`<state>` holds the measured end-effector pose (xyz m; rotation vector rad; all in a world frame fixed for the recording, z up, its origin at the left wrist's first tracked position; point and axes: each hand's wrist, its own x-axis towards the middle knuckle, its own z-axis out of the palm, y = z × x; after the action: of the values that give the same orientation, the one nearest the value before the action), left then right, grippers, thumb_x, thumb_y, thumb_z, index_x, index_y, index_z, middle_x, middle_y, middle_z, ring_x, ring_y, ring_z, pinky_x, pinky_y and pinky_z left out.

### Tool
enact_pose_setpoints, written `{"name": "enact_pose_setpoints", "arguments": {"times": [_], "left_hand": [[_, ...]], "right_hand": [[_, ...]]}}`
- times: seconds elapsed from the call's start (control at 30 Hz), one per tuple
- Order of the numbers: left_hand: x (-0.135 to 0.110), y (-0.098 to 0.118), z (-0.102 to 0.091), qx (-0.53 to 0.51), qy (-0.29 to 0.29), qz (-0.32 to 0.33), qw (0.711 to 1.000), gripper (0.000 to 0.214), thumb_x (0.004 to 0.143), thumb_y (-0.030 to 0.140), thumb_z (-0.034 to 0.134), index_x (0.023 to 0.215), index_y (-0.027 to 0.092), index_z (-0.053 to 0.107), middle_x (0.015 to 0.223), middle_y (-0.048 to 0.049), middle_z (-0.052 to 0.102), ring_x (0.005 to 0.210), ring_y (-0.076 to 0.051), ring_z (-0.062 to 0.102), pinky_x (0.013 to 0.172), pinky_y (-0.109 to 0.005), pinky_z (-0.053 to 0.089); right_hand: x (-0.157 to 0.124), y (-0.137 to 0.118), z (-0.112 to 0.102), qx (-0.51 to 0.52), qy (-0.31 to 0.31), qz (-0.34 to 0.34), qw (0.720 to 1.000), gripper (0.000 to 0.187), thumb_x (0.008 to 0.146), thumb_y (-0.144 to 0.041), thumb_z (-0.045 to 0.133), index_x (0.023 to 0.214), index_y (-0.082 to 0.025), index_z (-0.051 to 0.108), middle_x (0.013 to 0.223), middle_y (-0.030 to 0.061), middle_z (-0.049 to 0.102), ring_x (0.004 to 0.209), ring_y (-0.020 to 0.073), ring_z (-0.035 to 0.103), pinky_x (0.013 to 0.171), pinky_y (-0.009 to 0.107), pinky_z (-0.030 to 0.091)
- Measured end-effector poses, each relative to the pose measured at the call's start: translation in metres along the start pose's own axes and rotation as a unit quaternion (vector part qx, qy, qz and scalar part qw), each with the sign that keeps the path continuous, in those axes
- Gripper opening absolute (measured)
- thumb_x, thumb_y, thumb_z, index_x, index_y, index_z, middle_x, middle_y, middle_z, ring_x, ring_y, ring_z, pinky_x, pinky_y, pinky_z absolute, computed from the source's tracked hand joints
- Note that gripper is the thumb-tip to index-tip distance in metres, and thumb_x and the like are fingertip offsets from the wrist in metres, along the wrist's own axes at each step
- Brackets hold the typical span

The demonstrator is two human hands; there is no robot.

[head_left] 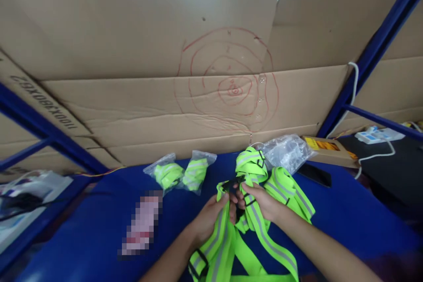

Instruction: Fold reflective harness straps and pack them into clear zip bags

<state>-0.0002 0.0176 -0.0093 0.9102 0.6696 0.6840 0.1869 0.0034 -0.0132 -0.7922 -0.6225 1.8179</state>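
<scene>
Neon-yellow reflective straps (264,240) with grey stripes and black buckles hang from both hands toward the near edge of the table. My left hand (213,213) is closed around one strap end, its thumb on top. My right hand (256,196) pinches another strap end close beside it. Between the fingertips is a black part, perhaps a buckle, mostly hidden by the fingers. Just behind the hands lies a rolled bundle of the same strap (250,161). Another folded strap bundle (287,189) rests right of my right hand.
Two clear bags (194,174) of neon strap lie at the back left. Behind the right bundles are crumpled clear plastic bags (287,152), a dark phone (313,175) and a cardboard box (330,152). A pixelated pink item (142,224) lies left. Cardboard (132,105) backs the blue table (89,229).
</scene>
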Motion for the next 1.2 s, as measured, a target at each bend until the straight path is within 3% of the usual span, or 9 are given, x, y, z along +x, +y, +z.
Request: {"name": "enact_pose_setpoints", "arguments": {"times": [0.23, 0.43, 0.57, 0.7, 0.8, 0.9, 1.0, 1.1, 1.2], "left_hand": [[0.002, -0.001, 0.001, 0.097, 0.051, 0.114, 0.987, 0.044, 0.082, 0.057, 0.080, 0.075, 0.014, 0.073, 0.071, -0.0047, 0.068, 0.074, -0.019, 0.061, 0.072, -0.028, 0.047], [-0.002, -0.001, -0.001, 0.142, 0.068, 0.127, 0.979, 0.028, 0.070, 0.036, 0.092, 0.086, 0.018, 0.078, 0.086, -0.0049, 0.076, 0.104, -0.029, 0.065, 0.092, -0.031, 0.048], [0.000, -0.003, -0.001, 0.132, 0.066, 0.115, 0.982, 0.042, 0.073, 0.045, 0.089, 0.102, 0.016, 0.079, 0.100, -0.0080, 0.078, 0.099, -0.028, 0.069, 0.092, -0.035, 0.050], [0.002, -0.007, -0.001, 0.125, 0.065, 0.114, 0.983, 0.048, 0.074, 0.052, 0.087, 0.104, 0.015, 0.080, 0.102, -0.0095, 0.079, 0.096, -0.028, 0.071, 0.093, -0.037, 0.052], [0.001, -0.006, 0.001, 0.130, 0.081, 0.127, 0.980, 0.049, 0.071, 0.048, 0.089, 0.107, 0.016, 0.079, 0.108, -0.0077, 0.079, 0.106, -0.029, 0.070, 0.102, -0.039, 0.048], [-0.002, -0.005, 0.002, 0.135, 0.083, 0.126, 0.979, 0.048, 0.066, 0.039, 0.093, 0.105, 0.015, 0.079, 0.110, -0.0073, 0.079, 0.112, -0.031, 0.067, 0.107, -0.041, 0.046], [-0.007, -0.005, 0.004, 0.126, 0.088, 0.114, 0.982, 0.049, 0.065, 0.035, 0.094, 0.107, 0.015, 0.078, 0.111, -0.0076, 0.078, 0.114, -0.031, 0.067, 0.108, -0.041, 0.045], [-0.014, -0.002, 0.009, 0.073, 0.070, 0.072, 0.992, 0.055, 0.064, 0.034, 0.094, 0.111, 0.014, 0.075, 0.107, -0.0073, 0.077, 0.102, -0.026, 0.069, 0.099, -0.040, 0.050], [-0.021, 0.006, 0.015, -0.026, -0.007, 0.000, 1.000, 0.054, 0.064, 0.026, 0.094, 0.112, 0.014, 0.071, 0.095, -0.0036, 0.074, 0.080, -0.018, 0.068, 0.083, -0.035, 0.054]], "right_hand": [[-0.007, 0.016, 0.008, -0.124, 0.062, -0.074, 0.988, 0.056, 0.072, -0.066, 0.085, 0.101, -0.020, 0.070, 0.090, 0.0048, 0.075, 0.093, 0.0251, 0.071, 0.088, 0.043, 0.055], [-0.011, 0.022, 0.007, -0.245, 0.052, -0.145, 0.957, 0.034, 0.083, -0.049, 0.082, 0.107, -0.027, 0.072, 0.110, 0.0059, 0.074, 0.128, 0.0292, 0.060, 0.117, 0.049, 0.038], [-0.017, 0.011, 0.014, -0.311, 0.049, -0.211, 0.925, 0.044, 0.088, -0.042, 0.077, 0.128, -0.027, 0.065, 0.137, 0.0075, 0.063, 0.142, 0.0282, 0.046, 0.127, 0.046, 0.023], [-0.029, -0.012, 0.016, -0.424, 0.032, -0.264, 0.866, 0.062, 0.088, -0.034, 0.077, 0.145, -0.027, 0.051, 0.151, 0.0105, 0.050, 0.136, 0.0270, 0.052, 0.119, 0.045, 0.037], [-0.036, -0.028, 0.016, -0.416, -0.064, -0.195, 0.886, 0.056, 0.093, -0.039, 0.072, 0.144, -0.027, 0.052, 0.149, 0.0112, 0.053, 0.135, 0.0259, 0.054, 0.104, 0.039, 0.049], [-0.035, -0.031, 0.014, -0.404, -0.006, -0.171, 0.899, 0.058, 0.091, -0.046, 0.074, 0.142, -0.025, 0.055, 0.136, 0.0091, 0.063, 0.120, 0.0229, 0.062, 0.092, 0.034, 0.052], [-0.031, -0.027, 0.013, -0.459, -0.006, -0.149, 0.876, 0.044, 0.084, -0.046, 0.081, 0.120, -0.021, 0.070, 0.110, 0.0044, 0.072, 0.088, 0.0181, 0.066, 0.074, 0.029, 0.052], [-0.033, -0.028, 0.016, -0.504, 0.006, -0.205, 0.839, 0.034, 0.082, -0.042, 0.083, 0.106, -0.020, 0.074, 0.102, 0.0029, 0.074, 0.092, 0.0205, 0.068, 0.081, 0.032, 0.052], [-0.037, -0.034, 0.019, -0.500, 0.031, -0.233, 0.834, 0.037, 0.084, -0.042, 0.081, 0.112, -0.020, 0.071, 0.106, 0.0044, 0.076, 0.105, 0.0250, 0.069, 0.094, 0.038, 0.053]]}}
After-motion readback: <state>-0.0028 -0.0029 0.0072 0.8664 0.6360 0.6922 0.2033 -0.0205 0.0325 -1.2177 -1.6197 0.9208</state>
